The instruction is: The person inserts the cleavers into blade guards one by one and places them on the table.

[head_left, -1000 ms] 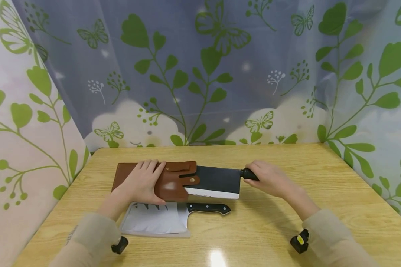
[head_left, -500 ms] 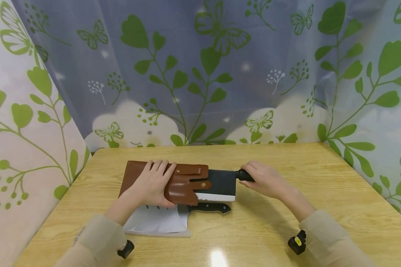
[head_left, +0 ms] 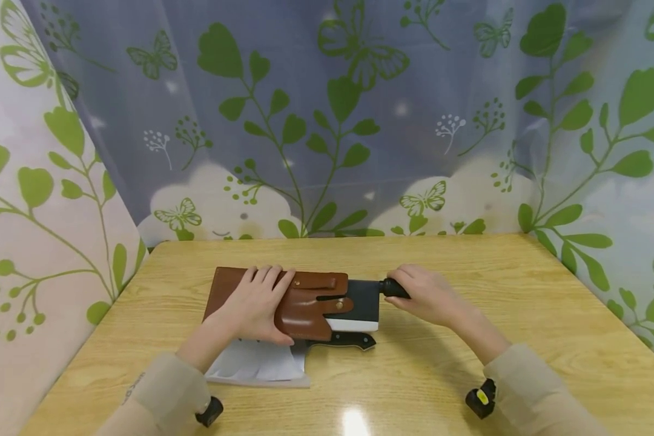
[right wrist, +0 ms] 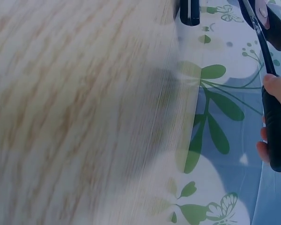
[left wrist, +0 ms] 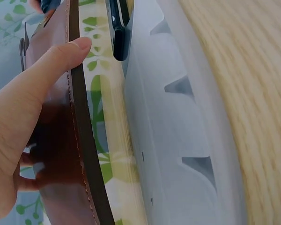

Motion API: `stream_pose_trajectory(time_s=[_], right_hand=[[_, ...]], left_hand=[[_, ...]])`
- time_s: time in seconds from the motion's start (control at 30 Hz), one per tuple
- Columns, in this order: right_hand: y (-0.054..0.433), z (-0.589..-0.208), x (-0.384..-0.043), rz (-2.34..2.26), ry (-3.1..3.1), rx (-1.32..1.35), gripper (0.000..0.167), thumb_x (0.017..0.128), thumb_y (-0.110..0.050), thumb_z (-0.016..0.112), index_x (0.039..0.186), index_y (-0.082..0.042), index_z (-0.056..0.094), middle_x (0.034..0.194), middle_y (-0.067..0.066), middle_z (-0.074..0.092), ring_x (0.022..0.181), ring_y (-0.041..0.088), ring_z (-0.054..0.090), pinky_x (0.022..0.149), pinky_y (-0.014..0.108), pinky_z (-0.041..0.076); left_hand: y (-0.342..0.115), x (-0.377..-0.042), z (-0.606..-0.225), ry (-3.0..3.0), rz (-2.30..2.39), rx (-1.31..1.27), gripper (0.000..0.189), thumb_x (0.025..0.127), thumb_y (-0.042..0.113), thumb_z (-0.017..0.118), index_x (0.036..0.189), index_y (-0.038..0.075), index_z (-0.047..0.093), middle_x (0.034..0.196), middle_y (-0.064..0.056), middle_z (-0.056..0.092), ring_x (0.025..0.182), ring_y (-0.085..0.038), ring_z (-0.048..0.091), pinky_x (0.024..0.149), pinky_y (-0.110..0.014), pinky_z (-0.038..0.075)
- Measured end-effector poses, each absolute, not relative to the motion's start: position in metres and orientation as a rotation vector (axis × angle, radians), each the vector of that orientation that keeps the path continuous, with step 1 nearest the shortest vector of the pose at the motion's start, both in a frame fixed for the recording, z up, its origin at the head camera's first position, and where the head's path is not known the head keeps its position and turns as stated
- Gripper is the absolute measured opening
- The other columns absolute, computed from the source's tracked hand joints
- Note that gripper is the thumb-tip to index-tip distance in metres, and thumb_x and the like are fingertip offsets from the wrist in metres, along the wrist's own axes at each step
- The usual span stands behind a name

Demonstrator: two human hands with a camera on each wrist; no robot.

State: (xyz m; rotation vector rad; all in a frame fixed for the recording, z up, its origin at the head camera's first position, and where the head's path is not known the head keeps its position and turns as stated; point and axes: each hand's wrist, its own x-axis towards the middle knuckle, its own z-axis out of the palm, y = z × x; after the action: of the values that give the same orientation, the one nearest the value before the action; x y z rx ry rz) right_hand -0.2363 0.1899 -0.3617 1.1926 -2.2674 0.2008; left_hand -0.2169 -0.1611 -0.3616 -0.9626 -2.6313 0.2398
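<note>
My left hand grips a brown leather knife sheath, thumb along its near edge and fingers over the far edge. A cleaver with a black blade and pale cutting edge sits mostly inside the sheath; only the part by the handle shows. Its black handle is held by my right hand. Under and in front of the sheath lies a second cleaver, its blade in a whitish cover, its riveted black handle partly hidden. In the left wrist view the sheath stands apart from that cover.
The wooden table reaches back to a curtain printed with leaves and butterflies. Similar cloth hangs at both sides. A black wrist camera hangs at the left sleeve, another at the right sleeve.
The sheath has moved right with my left hand, and my right hand has shifted slightly left. Less of the black blade shows outside the sheath, and the second cleaver is more covered.
</note>
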Motion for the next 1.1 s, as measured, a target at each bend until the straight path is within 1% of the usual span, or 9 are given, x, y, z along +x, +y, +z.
stream_pose_trajectory(time_s=[0.1, 0.27, 0.37, 0.6, 0.8, 1.1], right_hand=[[0.189, -0.363, -0.236, 0.200, -2.265, 1.182, 0.040, 0.070, -0.020, 0.081, 0.101, -0.004, 0.060, 0.088, 0.006, 0.059, 0.072, 0.017, 0.057, 0.055, 0.030, 0.046], [0.183, -0.364, -0.233, 0.168, -2.247, 1.191, 0.037, 0.074, -0.025, 0.079, 0.100, -0.005, 0.061, 0.088, 0.005, 0.060, 0.074, 0.017, 0.058, 0.056, 0.030, 0.048], [0.180, -0.363, -0.232, 0.171, -2.242, 1.203, 0.037, 0.074, -0.025, 0.078, 0.099, -0.005, 0.061, 0.088, 0.006, 0.060, 0.073, 0.017, 0.058, 0.056, 0.030, 0.047], [0.174, -0.361, -0.231, 0.162, -2.300, 1.180, 0.038, 0.075, -0.025, 0.078, 0.102, -0.004, 0.061, 0.091, 0.006, 0.061, 0.075, 0.018, 0.059, 0.056, 0.031, 0.048], [0.172, -0.360, -0.231, 0.146, -2.334, 1.164, 0.038, 0.076, -0.026, 0.076, 0.103, -0.004, 0.061, 0.091, 0.007, 0.061, 0.076, 0.019, 0.059, 0.056, 0.031, 0.048], [0.168, -0.359, -0.230, 0.116, -2.397, 1.130, 0.039, 0.078, -0.028, 0.074, 0.105, -0.003, 0.061, 0.093, 0.007, 0.062, 0.080, 0.020, 0.060, 0.060, 0.031, 0.049]], left_hand=[[-0.160, -0.216, -0.361, -2.617, 0.233, -0.968, 0.121, 0.054, 0.081, 0.061, 0.142, 0.003, 0.032, 0.130, -0.021, 0.041, 0.116, -0.036, 0.041, 0.094, -0.055, 0.032], [-0.156, -0.214, -0.363, -2.593, 0.232, -0.993, 0.121, 0.053, 0.081, 0.061, 0.141, 0.003, 0.033, 0.129, -0.020, 0.041, 0.115, -0.036, 0.041, 0.093, -0.055, 0.031], [-0.153, -0.213, -0.364, -2.587, 0.231, -1.004, 0.122, 0.053, 0.082, 0.061, 0.141, 0.003, 0.032, 0.129, -0.020, 0.040, 0.115, -0.036, 0.040, 0.093, -0.055, 0.031], [-0.149, -0.213, -0.362, -2.562, 0.236, -0.983, 0.121, 0.052, 0.082, 0.061, 0.140, 0.003, 0.035, 0.127, -0.020, 0.043, 0.113, -0.035, 0.042, 0.092, -0.054, 0.033], [-0.145, -0.213, -0.360, -2.549, 0.219, -1.000, 0.119, 0.053, 0.082, 0.061, 0.139, 0.003, 0.036, 0.126, -0.020, 0.044, 0.112, -0.035, 0.044, 0.091, -0.054, 0.033], [-0.139, -0.211, -0.364, -2.556, 0.232, -0.986, 0.119, 0.052, 0.083, 0.060, 0.139, 0.005, 0.036, 0.125, -0.019, 0.044, 0.112, -0.035, 0.044, 0.091, -0.054, 0.033]])
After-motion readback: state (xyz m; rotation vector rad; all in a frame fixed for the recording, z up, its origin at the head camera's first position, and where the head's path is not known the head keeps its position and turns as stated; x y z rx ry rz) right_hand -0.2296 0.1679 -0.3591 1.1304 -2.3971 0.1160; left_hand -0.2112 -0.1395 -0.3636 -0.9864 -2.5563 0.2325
